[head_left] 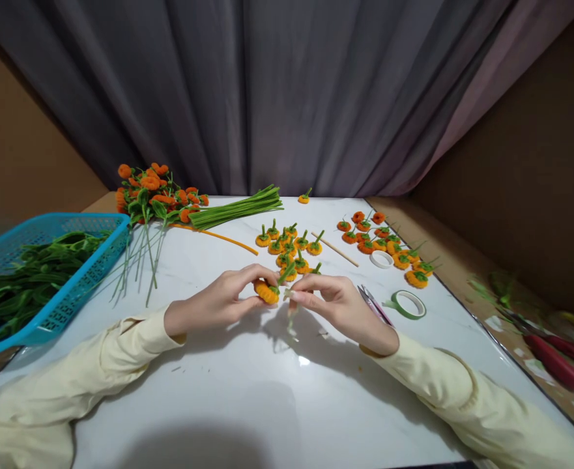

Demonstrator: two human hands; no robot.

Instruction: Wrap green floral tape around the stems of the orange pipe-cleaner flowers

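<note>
Between the thumb and fingers of my left hand [232, 293] is a yellow-orange fuzzy pipe-cleaner flower [266, 292], its short green stem pointing up and to the right. Close beside it, my right hand [333, 299] pinches a thin pale strip of tape [290, 319] that dangles below the fingertips. Just beyond both hands stands a cluster of similar yellow flowers [289, 247], stems upward. Right of my right hand lie small scissors [375, 306], partly hidden by the wrist, and a roll of green tape [408, 304].
A blue basket [79, 218] of green leaves stands at the left. Behind it lie orange flowers [150, 182] on stems and a bundle of green pipe cleaners [238, 207]. A thin stick [335, 249], white roll [381, 259] and more flowers [365, 234] lie right; red-handled pliers [558, 361] rest beyond the table edge.
</note>
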